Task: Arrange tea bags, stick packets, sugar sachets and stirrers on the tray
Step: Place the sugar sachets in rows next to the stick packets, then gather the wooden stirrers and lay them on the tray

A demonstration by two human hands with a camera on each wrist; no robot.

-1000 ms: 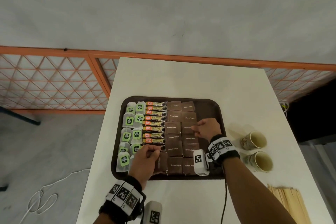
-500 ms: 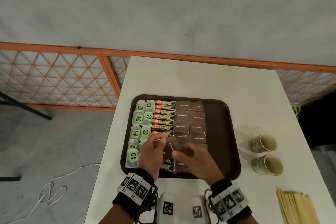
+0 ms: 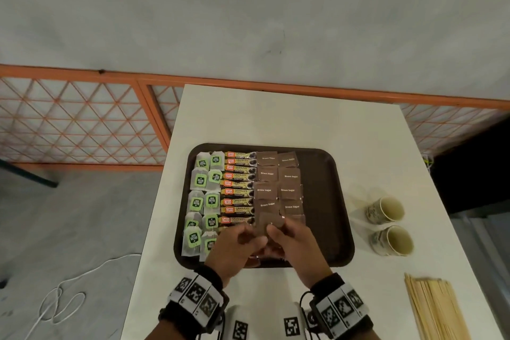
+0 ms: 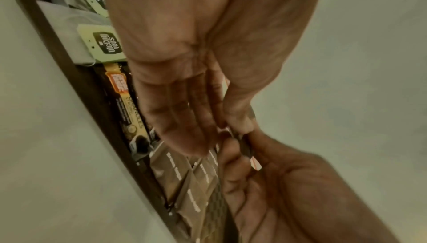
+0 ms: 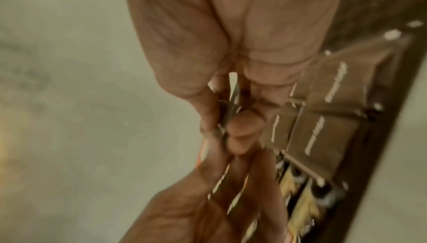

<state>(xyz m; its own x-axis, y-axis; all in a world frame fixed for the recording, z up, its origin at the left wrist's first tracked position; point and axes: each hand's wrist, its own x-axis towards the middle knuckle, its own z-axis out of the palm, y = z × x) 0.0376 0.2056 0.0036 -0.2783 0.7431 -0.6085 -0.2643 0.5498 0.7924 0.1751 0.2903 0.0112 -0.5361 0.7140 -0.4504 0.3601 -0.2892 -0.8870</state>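
A dark brown tray holds tea bags with green tags on the left, stick packets in a middle column and brown sugar sachets in two columns to their right. Over the tray's front middle, my left hand and right hand meet. Both pinch a brown sugar sachet held just above the tray. In the right wrist view the thumb and fingers squeeze its thin edge. More sachets lie below the hands, partly hidden. Wooden stirrers lie off the tray at the table's front right.
Two paper cups lie on their sides on the white table right of the tray. The tray's right strip is bare. An orange lattice railing runs behind the table, and a white cable lies on the floor at the left.
My right hand pulled back from the sugar rows in mid tray to the front and met my left hand. Both now hold a brown sachet between them.
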